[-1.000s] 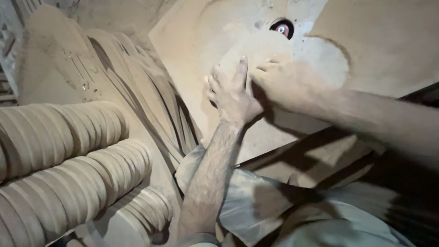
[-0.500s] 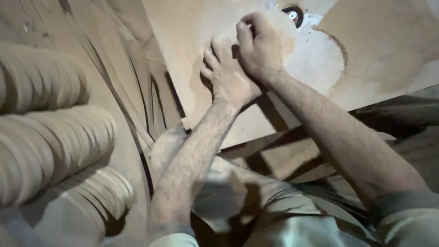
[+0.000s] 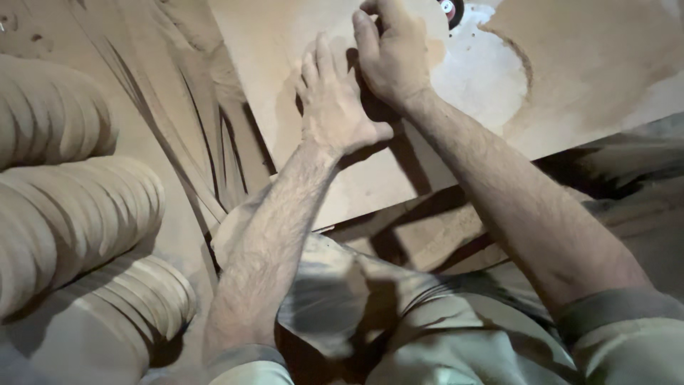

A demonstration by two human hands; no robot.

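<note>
From the head camera, looking down, both of the person's forearms reach forward over a dusty tan wooden board (image 3: 299, 57) that lies flat across the upper middle of the view, its near edge running at a slant above the person's lap. The left hand (image 3: 335, 107) rests palm down on the board, fingers stretched out and held close together, thumb angled off to the right, gripping nothing and simply pressing flat on the surface. The right hand (image 3: 392, 57) sits just beyond it and touches it at the fingers, curled with the knuckles up; whether it pinches something beneath the palm cannot be told, since the fingertips are hidden. Just beside the right hand, at the top edge, stands a small round dark part with a red centre (image 3: 450, 8), next to a pale rounded patch (image 3: 477, 78) on the board whose curved edge meets a darker brown area to the right. To the left of the board lean long curved wooden strips (image 3: 206, 121), fanned against one another. Further left lie rows of stacked round wooden discs (image 3: 78, 207), set on edge and packed tight, in three bands one below the other. Everything carries a coat of fine sawdust, the light trousers (image 3: 442, 335) at the bottom included
</note>
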